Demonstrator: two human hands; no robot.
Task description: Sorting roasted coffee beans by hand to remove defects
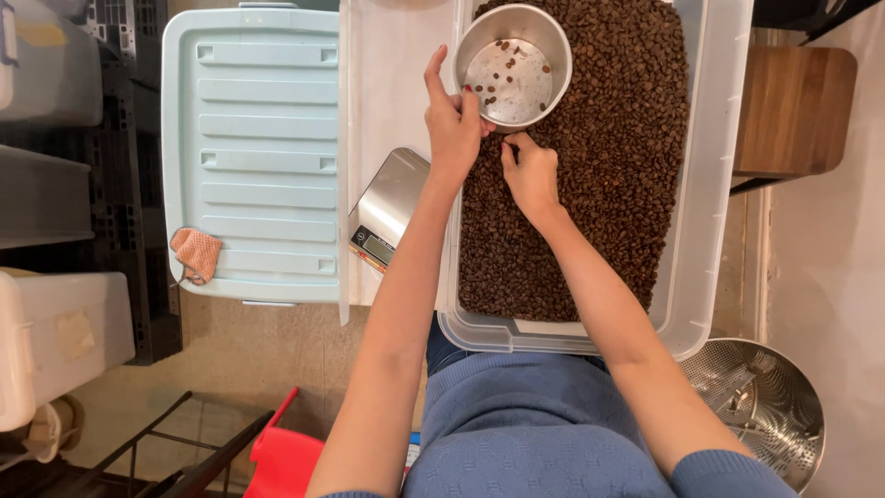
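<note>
Steel bowl (513,65) atop coffee beans (599,166) in clear bin (710,184); left hand (452,124) grips bowl's rim; right hand (531,171) beside bowl, fingers pinched on beans.

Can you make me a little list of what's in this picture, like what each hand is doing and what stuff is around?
left hand: grips the rim of the metal bowl
right hand: fingertips pinched in the coffee beans, just below the bowl
bowl: sits on the beans, only a few beans inside
bin: clear plastic, full of brown beans
scale: silver, left of the bin
lid: pale blue, an orange cloth on its corner
</note>
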